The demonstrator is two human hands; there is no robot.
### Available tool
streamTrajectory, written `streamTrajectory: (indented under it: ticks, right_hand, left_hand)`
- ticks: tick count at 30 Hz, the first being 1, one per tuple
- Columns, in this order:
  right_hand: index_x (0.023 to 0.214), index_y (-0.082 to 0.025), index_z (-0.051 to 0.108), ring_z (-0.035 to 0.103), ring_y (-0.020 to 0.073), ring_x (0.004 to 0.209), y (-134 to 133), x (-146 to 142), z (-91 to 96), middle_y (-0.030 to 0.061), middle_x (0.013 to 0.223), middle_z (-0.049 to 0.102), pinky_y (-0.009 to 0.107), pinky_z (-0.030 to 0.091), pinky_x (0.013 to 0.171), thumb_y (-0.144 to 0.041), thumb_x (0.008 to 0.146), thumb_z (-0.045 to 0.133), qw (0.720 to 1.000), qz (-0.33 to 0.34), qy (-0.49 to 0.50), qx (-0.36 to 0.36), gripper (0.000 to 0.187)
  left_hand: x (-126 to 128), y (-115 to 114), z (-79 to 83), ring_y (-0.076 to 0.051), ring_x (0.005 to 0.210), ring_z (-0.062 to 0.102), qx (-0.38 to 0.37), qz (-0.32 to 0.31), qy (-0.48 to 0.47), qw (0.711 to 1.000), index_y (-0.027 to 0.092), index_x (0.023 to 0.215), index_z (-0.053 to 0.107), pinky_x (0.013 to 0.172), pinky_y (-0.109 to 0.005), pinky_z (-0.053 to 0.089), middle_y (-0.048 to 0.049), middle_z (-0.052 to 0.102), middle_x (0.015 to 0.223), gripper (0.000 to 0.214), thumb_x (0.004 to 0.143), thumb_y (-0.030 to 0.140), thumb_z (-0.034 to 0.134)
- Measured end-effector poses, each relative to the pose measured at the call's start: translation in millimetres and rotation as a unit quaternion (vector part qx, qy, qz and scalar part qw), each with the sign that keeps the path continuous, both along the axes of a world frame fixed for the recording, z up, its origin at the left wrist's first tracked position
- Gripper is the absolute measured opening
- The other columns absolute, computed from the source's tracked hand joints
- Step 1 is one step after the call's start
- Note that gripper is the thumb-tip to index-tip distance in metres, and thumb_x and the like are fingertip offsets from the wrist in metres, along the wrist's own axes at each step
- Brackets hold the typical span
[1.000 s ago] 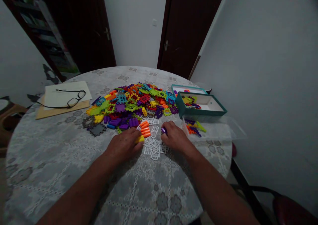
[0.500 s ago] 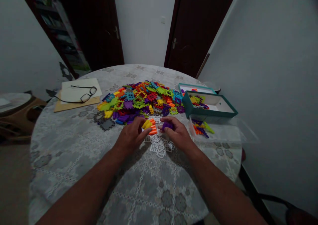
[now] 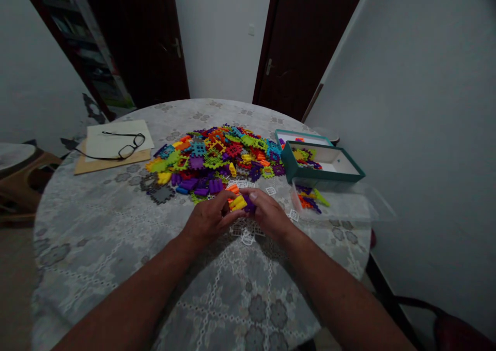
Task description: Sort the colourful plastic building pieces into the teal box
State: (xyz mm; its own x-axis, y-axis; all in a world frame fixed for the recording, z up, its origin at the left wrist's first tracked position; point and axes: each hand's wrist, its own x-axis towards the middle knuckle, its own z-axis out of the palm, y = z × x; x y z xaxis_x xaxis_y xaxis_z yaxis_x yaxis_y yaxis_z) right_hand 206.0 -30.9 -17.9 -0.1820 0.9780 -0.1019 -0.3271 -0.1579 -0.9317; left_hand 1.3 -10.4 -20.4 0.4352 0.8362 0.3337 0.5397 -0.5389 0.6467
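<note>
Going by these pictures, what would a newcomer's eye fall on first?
Probably the heap of bright plastic pieces around the middle of the table. Just in front of it, the left hand holds a yellow piece close to a purple piece in the right hand. Off to the left, black glasses lie across some paper.

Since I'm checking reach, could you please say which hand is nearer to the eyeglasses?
Left: the left hand is right of the eyeglasses, nearer the person; the right hand is farther right.
</note>
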Motion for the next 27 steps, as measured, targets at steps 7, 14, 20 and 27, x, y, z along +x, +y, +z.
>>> streamTrajectory:
  ticks: [7, 14, 20, 27]
  right_hand:
    - [0.131, -0.032, 0.073, 0.071, 0.0260, 0.113, -1.0, -7.4, -11.9, 0.0045, 0.122, 0.077, 0.043, 0.059, 0.098, -0.037, 0.088, 0.080, 0.996, 0.015, -0.078, 0.049, 0.044]
    - [0.144, -0.034, 0.065, 0.072, 0.0242, 0.118, -2.7, -13.4, -10.1, 0.0026, 0.127, 0.076, 0.044, 0.056, 0.107, -0.030, 0.091, 0.074, 0.992, -0.021, -0.111, 0.062, 0.053]
    - [0.151, -0.038, 0.058, 0.065, 0.0245, 0.135, -10.5, -26.6, -3.7, 0.0010, 0.144, 0.071, 0.048, 0.046, 0.123, -0.032, 0.092, 0.075, 0.990, -0.033, -0.090, 0.105, 0.062]
    - [0.142, -0.037, 0.064, 0.068, 0.0245, 0.127, -9.1, -29.5, -3.2, 0.0026, 0.140, 0.071, 0.046, 0.052, 0.117, -0.029, 0.084, 0.079, 0.989, -0.057, -0.082, 0.105, 0.061]
  left_hand:
    - [4.7, -6.5, 0.7, -0.016, 0.059, 0.060, -0.012, -0.009, 0.027, 1.000, 0.024, 0.102, 0.062, 0.060, -0.027, 0.038, 0.0039, 0.065, 0.069, 0.016, 0.096, 0.038, 0.065]
    - [7.3, -8.0, 2.1, -0.022, 0.075, 0.073, 0.012, 0.032, 0.072, 0.997, 0.026, 0.115, 0.065, 0.066, -0.030, 0.047, -0.0034, 0.078, 0.092, 0.026, 0.092, 0.038, 0.070]
    - [6.9, -8.5, -1.5, -0.031, 0.105, 0.078, 0.058, 0.053, 0.092, 0.993, 0.025, 0.129, 0.066, 0.086, -0.038, 0.057, -0.0105, 0.081, 0.119, 0.037, 0.093, 0.032, 0.069]
    - [7.4, -7.6, -6.8, -0.035, 0.126, 0.073, 0.075, 0.041, 0.090, 0.992, 0.023, 0.141, 0.062, 0.105, -0.045, 0.058, -0.0162, 0.075, 0.139, 0.051, 0.091, 0.027, 0.071]
